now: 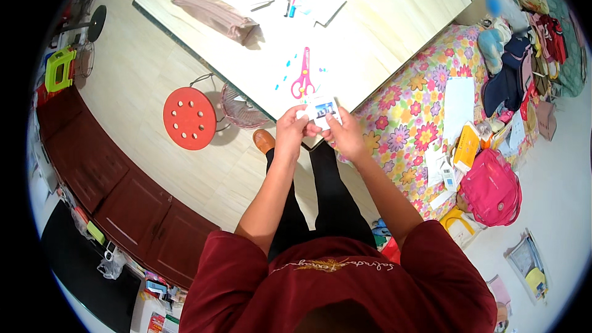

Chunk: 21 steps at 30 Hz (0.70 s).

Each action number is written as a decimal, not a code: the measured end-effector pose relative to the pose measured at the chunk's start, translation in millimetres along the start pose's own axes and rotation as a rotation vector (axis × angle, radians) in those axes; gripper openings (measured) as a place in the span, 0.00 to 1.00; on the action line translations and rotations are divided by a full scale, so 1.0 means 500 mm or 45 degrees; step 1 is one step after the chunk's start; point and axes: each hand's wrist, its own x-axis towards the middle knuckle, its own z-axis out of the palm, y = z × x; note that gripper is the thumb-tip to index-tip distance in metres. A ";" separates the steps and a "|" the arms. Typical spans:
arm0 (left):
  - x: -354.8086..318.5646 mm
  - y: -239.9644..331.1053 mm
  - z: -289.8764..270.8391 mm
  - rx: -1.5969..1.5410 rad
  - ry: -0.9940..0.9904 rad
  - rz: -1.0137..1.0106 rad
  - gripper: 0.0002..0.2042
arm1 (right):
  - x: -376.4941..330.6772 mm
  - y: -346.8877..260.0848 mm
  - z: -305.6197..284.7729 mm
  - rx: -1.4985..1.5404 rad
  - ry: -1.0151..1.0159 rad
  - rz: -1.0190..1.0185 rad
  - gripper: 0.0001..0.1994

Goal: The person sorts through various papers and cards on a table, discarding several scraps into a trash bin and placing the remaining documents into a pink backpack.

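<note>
The person wears a dark red short-sleeved shirt (pixel 345 290) with a line of pale script and a small gold emblem stitched across it, black trousers (pixel 320 203), and a tan-brown shoe (pixel 264 141). Both forearms are bare below the sleeves.

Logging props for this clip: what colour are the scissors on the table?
Pink scissors, lying beyond both hands; seen in the head view.

probably a home: floral mattress (pixel 425 117), school bags (pixel 491 188), low table (pixel 382 18)

Pink scissors (pixel 303 74) on white table (pixel 382 18)
</note>
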 end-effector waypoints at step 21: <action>-0.011 -0.091 -0.429 -0.660 0.169 -0.038 0.20 | -0.089 0.113 0.296 0.295 -0.129 0.346 0.08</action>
